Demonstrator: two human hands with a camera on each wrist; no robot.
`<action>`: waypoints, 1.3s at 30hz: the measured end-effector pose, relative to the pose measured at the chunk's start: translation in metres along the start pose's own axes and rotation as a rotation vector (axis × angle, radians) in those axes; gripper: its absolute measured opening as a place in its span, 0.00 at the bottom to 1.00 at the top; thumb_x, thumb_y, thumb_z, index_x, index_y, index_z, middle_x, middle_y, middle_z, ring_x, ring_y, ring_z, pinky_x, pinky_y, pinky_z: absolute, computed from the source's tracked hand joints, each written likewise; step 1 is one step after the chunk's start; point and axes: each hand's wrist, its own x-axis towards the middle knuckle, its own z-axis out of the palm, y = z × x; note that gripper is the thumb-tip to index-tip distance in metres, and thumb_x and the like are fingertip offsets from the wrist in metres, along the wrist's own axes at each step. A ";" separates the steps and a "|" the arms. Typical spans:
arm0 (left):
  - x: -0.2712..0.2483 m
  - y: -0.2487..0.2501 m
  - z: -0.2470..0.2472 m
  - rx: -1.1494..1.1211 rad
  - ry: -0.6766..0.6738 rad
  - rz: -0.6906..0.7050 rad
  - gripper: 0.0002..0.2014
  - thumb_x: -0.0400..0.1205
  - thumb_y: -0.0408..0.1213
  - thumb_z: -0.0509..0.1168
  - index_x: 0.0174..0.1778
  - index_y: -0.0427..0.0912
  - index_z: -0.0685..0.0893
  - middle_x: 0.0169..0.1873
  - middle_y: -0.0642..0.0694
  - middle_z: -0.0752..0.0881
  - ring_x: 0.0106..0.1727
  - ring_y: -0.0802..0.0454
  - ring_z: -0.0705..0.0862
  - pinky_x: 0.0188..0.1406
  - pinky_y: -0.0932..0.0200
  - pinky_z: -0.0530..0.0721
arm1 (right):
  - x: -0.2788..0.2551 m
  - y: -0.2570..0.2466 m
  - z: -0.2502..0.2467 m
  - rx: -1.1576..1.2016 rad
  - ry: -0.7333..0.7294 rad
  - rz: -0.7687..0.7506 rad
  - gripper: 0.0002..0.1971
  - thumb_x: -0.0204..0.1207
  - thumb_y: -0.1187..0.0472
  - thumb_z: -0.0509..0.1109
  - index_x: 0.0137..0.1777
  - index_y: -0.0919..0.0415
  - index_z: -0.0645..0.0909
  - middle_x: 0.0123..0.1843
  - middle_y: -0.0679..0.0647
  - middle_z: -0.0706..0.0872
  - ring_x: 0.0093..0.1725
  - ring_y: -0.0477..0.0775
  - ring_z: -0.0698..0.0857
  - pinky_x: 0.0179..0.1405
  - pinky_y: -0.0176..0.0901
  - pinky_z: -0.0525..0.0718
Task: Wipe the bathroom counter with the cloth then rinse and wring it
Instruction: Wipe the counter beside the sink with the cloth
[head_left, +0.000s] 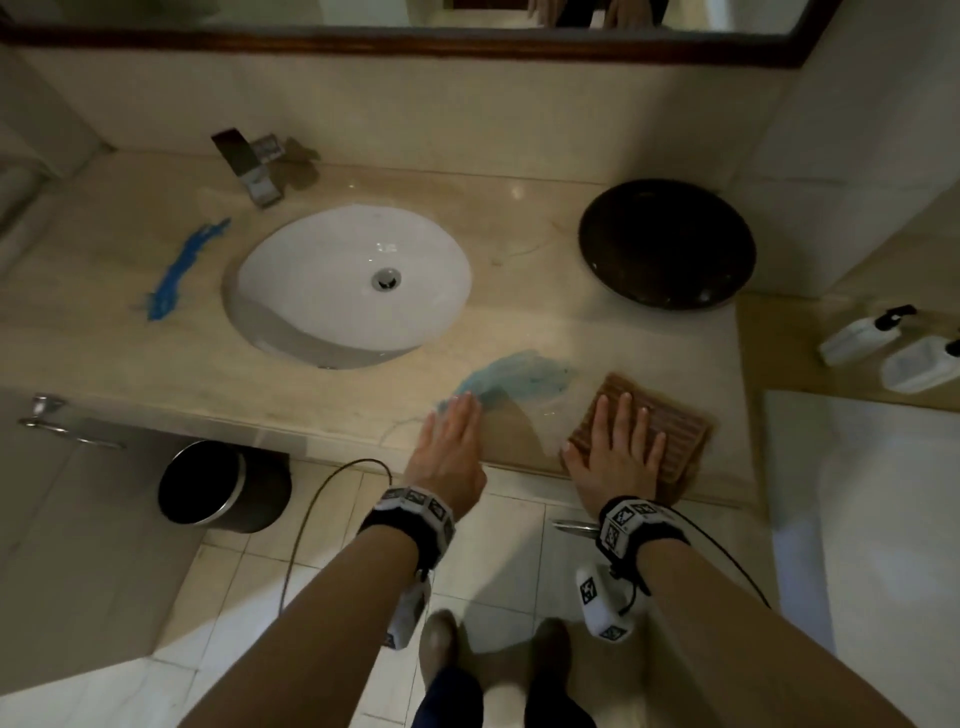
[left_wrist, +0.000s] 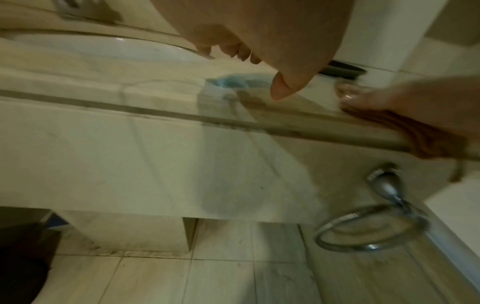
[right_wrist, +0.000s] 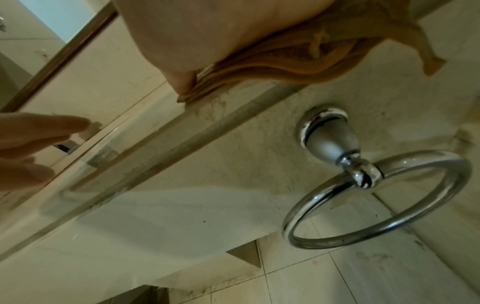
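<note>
Cloth (head_left: 649, 426), brown and ribbed, lies flat at the front edge of the desk (head_left: 519, 218), at about 4 o'clock from the sink (head_left: 348, 283), with its near corner hanging over the edge. Your right hand (head_left: 618, 457) presses down on it, fingers straight and spread. Your left hand (head_left: 452, 452) lies flat with fingers together on the bare desk just beside the cloth, at its 9 o'clock; the fingertips (head_left: 465, 400) touch the near end of a pale blue smear (head_left: 514, 382). A second, darker blue streak (head_left: 182, 270) sits at 9 o'clock from the sink.

The white sink holds only its metal drain (head_left: 386, 279), with the tap (head_left: 249, 163) at its 11 o'clock. A dark round bowl (head_left: 667, 244) stands at 3 o'clock from the sink; you cannot tell what is in it. On the floor under the desk, a dark bin (head_left: 223, 488) stands, its inside too dark to read. Two white pump bottles (head_left: 898, 348) lie on a lower ledge at far right. A chrome towel ring (right_wrist: 374, 197) hangs on the desk's front face below the cloth.
</note>
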 end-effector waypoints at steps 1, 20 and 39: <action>0.004 -0.015 -0.003 -0.001 0.031 -0.046 0.39 0.80 0.39 0.54 0.84 0.42 0.40 0.85 0.45 0.46 0.85 0.46 0.48 0.83 0.44 0.48 | 0.001 -0.003 0.001 -0.002 0.005 0.013 0.40 0.81 0.34 0.44 0.84 0.53 0.31 0.85 0.56 0.30 0.84 0.62 0.34 0.79 0.64 0.32; 0.026 -0.130 0.017 0.004 -0.060 -0.012 0.43 0.76 0.68 0.21 0.80 0.40 0.28 0.81 0.44 0.28 0.82 0.46 0.29 0.81 0.45 0.34 | 0.020 -0.086 0.015 -0.002 0.040 0.223 0.37 0.82 0.36 0.40 0.84 0.52 0.33 0.86 0.55 0.34 0.84 0.61 0.36 0.79 0.64 0.35; 0.039 -0.136 0.007 0.048 -0.132 0.067 0.48 0.76 0.71 0.29 0.80 0.37 0.27 0.80 0.42 0.25 0.81 0.46 0.26 0.81 0.45 0.32 | 0.043 -0.121 0.018 -0.010 0.075 0.144 0.38 0.78 0.35 0.35 0.84 0.52 0.35 0.86 0.55 0.35 0.84 0.62 0.37 0.79 0.65 0.34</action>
